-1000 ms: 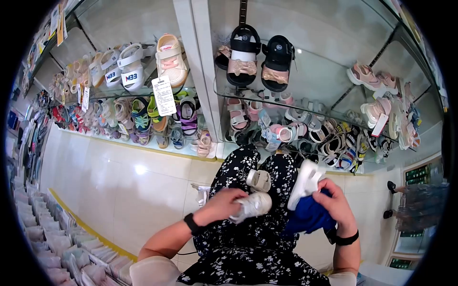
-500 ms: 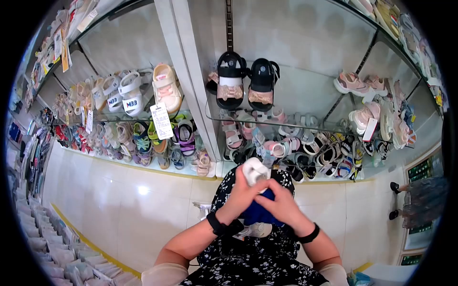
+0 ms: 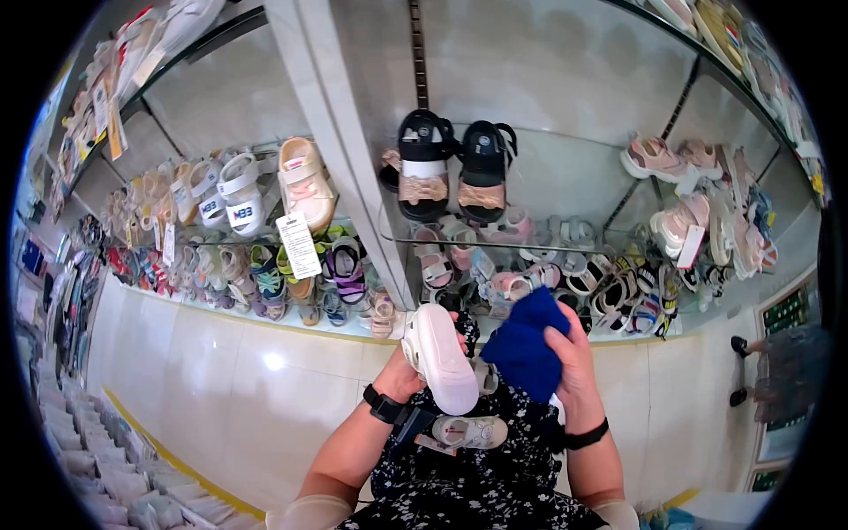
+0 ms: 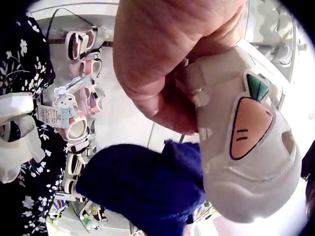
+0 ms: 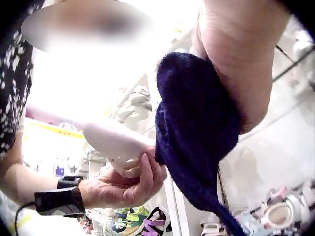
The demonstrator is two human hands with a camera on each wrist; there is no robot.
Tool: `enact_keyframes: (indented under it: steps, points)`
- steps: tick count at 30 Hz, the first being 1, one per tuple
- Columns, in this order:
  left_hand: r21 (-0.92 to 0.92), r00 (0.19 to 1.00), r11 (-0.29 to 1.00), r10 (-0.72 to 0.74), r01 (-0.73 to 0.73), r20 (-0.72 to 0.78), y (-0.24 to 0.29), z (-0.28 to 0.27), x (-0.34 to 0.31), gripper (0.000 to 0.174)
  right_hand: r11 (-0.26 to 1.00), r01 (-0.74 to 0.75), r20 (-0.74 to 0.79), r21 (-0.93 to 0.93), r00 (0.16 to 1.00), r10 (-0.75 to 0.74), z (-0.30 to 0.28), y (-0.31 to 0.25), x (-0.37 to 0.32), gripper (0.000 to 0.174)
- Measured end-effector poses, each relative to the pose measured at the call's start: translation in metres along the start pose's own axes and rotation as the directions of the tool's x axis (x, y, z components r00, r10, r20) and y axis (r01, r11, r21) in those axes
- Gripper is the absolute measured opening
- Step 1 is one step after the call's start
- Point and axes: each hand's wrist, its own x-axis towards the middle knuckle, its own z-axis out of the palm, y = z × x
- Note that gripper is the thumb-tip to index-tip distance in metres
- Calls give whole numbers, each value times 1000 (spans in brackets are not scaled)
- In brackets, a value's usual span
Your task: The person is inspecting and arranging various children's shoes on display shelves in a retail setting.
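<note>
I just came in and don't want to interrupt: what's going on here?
The left hand holds a white shoe with an orange carrot patch, its sole towards the head camera. The right hand grips a dark blue fuzzy cloth beside it. A pale closed-toe shoe lies on the person's black floral clothing, in front of white shelving with footwear.

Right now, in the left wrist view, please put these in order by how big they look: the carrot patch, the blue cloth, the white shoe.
1. White shoe
2. Blue cloth
3. Carrot patch

Nearness to the camera may enlarge the shoe.
</note>
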Motion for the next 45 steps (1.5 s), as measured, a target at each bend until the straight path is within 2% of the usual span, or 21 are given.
enact_keyframes:
  steps: [2, 4, 6, 8, 10, 15, 16, 18, 20, 22, 24, 28, 29, 30, 32, 33, 36, 40, 41, 42, 45]
  points:
    - [118, 999, 992, -33, 30, 19, -4, 5, 8, 37, 966, 124, 99, -227, 990, -104, 19, 1, 10, 41]
    - [195, 994, 981, 40, -21, -98, -12, 14, 13, 33, 628, 493, 367, -603, 870, -331, 38, -4, 21, 33]
    - [247, 971, 968, 102, -46, -218, -13, 21, 15, 31, 544, 483, 451, -686, 869, -202, 50, -2, 25, 31]
    - [198, 977, 978, 103, -65, -186, -10, 10, 17, 30, 562, 464, 501, -685, 860, -100, 46, 2, 24, 27]
    - [213, 958, 971, 157, -106, -239, -9, 19, 13, 31, 539, 547, 640, -640, 768, -18, 41, 4, 11, 26]
    - [197, 962, 976, 138, -91, -237, -12, -8, 12, 28, 297, 597, 664, -745, 708, 243, 8, -2, -29, 28]
    - [252, 955, 958, 196, -137, -225, -11, -9, 9, 30, 259, 575, 631, -776, 721, 287, -8, -3, -31, 29]
    - [65, 976, 986, 163, -155, -146, -3, -11, 8, 30, 199, 435, 476, -878, 836, 272, -28, -7, -31, 25]
    - [239, 946, 960, 204, -144, -250, -4, 7, 11, 30, 422, 335, 383, -843, 923, 34, -33, -12, -33, 27]
    - [405, 916, 906, 264, -127, -302, -13, 15, 19, 31, 483, 445, 432, -754, 890, -145, -17, -23, -32, 32]
    - [592, 899, 802, 314, -80, -304, -21, 23, 30, 29, 469, 508, 492, -722, 854, -169, 1, -25, -33, 33]
    - [666, 925, 729, 345, -155, -162, -12, 29, 40, 30, 447, 497, 486, -744, 861, -147, -13, 7, -32, 30]
    - [682, 925, 724, 323, -105, -200, -8, 27, 40, 33, 400, 438, 494, -805, 869, 42, -24, 8, -35, 26]
    - [761, 910, 635, 383, -134, -159, -7, 32, 39, 34, 291, 424, 490, -858, 845, 214, -34, 10, -41, 25]
    - [888, 873, 427, 483, -173, -62, 1, 51, 37, 36, 183, 366, 407, -913, 858, 313, -55, 15, -47, 26]
    - [990, 885, 124, 465, -70, 4, 6, 57, 36, 36, 267, 339, 405, -902, 880, 249, -62, 9, -46, 26]
    - [996, 932, -78, 363, 35, -5, 7, 71, 37, 35, 460, 256, 355, -850, 924, 142, -52, -28, -46, 30]
    - [989, 981, -55, 148, 135, -126, 8, 93, 45, 36, 335, 337, 402, -880, 904, 146, -21, -59, -42, 38]
    - [988, 989, -137, 134, 76, -58, 6, 90, 51, 37, 301, 369, 423, -879, 896, 135, -14, -61, -41, 39]
    - [982, 991, -181, 135, 45, -20, 4, 111, 45, 26, 145, 466, 481, -873, 873, 86, -10, -57, -39, 40]
    - [754, 930, -576, -31, -316, 366, 0, 110, 46, 23, -97, 532, 531, -841, 846, 39, -1, -44, -35, 44]
